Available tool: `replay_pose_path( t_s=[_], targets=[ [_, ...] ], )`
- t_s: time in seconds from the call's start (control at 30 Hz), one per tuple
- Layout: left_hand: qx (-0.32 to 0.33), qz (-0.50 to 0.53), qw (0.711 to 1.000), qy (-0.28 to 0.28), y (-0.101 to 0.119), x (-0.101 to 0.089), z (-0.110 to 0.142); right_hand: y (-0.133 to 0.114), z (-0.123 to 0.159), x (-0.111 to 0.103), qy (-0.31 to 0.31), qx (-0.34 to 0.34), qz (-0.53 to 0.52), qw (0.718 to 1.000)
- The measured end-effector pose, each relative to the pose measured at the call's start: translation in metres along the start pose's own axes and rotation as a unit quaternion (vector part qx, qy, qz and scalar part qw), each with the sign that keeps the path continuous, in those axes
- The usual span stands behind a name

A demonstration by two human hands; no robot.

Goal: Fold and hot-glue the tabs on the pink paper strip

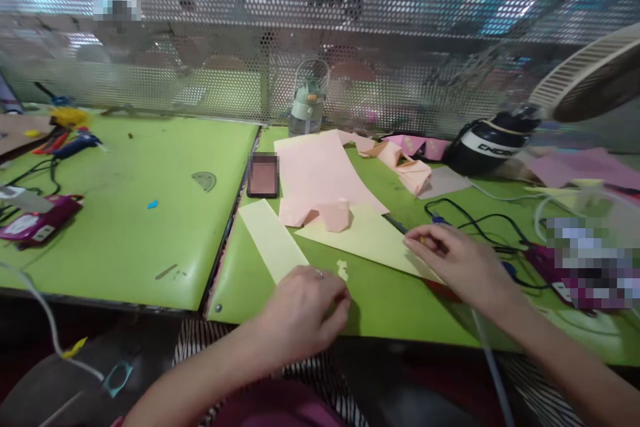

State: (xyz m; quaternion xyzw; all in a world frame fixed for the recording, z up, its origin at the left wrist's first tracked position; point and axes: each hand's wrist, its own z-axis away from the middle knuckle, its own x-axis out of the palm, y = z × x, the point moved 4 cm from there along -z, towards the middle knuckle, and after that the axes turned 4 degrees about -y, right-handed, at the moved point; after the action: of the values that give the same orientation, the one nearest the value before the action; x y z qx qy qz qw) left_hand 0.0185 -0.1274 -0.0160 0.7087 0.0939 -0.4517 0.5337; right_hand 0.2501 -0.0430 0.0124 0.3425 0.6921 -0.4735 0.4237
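Paper craft under way at the green counter (380, 300). Left hand (305, 310) curled loosely, fingers narrow, resting at the near end of a pale yellow strip (273, 240); cannot tell whether anything is pinched inside. Just beyond the knuckles, a small yellow scrap (343, 269) lying loose. Right hand (460, 263) flat-ish, fingertips pressed on the near corner of a yellow sheet (365, 237), possibly gripping something small and thin, too hidden to name. On top of the sheet's far edge, a folded pink piece (334, 215), with a larger pink sheet (317, 173) behind it. Further back: more folded pink shapes (407, 170), a phone (263, 175), a water bottle (307, 103) against the mesh wall. Black cables (480, 227) trailing to the right, close to the right wrist.

By the look of it, a positioning step: sheet pinned, strip steadied. Next move probably calling for a firm hold on the sheet, a careful lift of the strip from its near end, and clearance from the cables.
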Motion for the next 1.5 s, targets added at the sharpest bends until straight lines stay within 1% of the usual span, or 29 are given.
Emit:
replay_pose_path(
  t_s=[0.03,0.07,0.13,0.17,0.2,0.23,0.3,0.37,0.43,0.5,0.63,0.9,1.13,1.3,1.4,1.5],
  targets=[
    [-0.003,-0.02,1.0,0.009,-0.003,-0.006,-0.01,-0.006,-0.006,0.004,0.0,-0.005,0.003,1.0],
    [-0.009,-0.039,0.999,0.034,-0.006,-0.015,-0.021,-0.013,-0.013,0.008,0.004,-0.009,0.006,1.0],
    [-0.041,-0.081,0.993,0.082,-0.015,-0.039,-0.046,-0.028,-0.029,0.017,0.009,-0.033,0.011,0.999],
    [-0.063,-0.112,0.988,0.09,-0.021,-0.051,-0.06,-0.034,-0.037,0.021,0.007,-0.048,0.008,0.999],
    [-0.09,-0.133,0.983,0.087,-0.027,-0.06,-0.073,-0.04,-0.043,0.026,0.009,-0.059,0.005,0.998],
    [-0.113,-0.131,0.983,0.062,-0.034,-0.066,-0.086,-0.044,-0.049,0.03,0.009,-0.065,0.004,0.998],
    [-0.126,-0.109,0.986,0.026,-0.045,-0.074,-0.107,-0.048,-0.056,0.039,0.01,-0.072,0.0,0.997],
    [-0.131,-0.08,0.988,-0.01,-0.054,-0.075,-0.12,-0.048,-0.059,0.045,0.014,-0.075,-0.004,0.997],
    [-0.131,-0.048,0.989,-0.042,-0.061,-0.071,-0.128,-0.046,-0.059,0.051,0.018,-0.076,-0.008,0.997],
    [-0.126,-0.018,0.99,-0.06,-0.064,-0.067,-0.132,-0.045,-0.058,0.054,0.018,-0.075,-0.013,0.997],
    [-0.12,0.032,0.99,-0.07,-0.069,-0.063,-0.135,-0.045,-0.056,0.056,0.021,-0.076,-0.013,0.997],
    [-0.132,0.132,0.979,-0.077,-0.071,-0.062,-0.127,-0.045,-0.055,0.059,0.036,-0.082,-0.02,0.996],
    [-0.125,0.129,0.98,-0.083,-0.066,-0.064,-0.123,-0.048,-0.054,0.055,0.02,-0.083,-0.051,0.995],
    [-0.126,0.133,0.979,-0.085,-0.066,-0.062,-0.123,-0.047,-0.055,0.055,0.012,-0.088,-0.045,0.995],
    [-0.129,0.138,0.979,-0.078,-0.068,-0.061,-0.125,-0.05,-0.052,0.054,0.049,-0.122,-0.009,0.991],
    [-0.128,0.15,0.978,-0.069,-0.07,-0.06,-0.128,-0.054,-0.047,0.053,0.094,-0.165,0.041,0.981]
  ],
)
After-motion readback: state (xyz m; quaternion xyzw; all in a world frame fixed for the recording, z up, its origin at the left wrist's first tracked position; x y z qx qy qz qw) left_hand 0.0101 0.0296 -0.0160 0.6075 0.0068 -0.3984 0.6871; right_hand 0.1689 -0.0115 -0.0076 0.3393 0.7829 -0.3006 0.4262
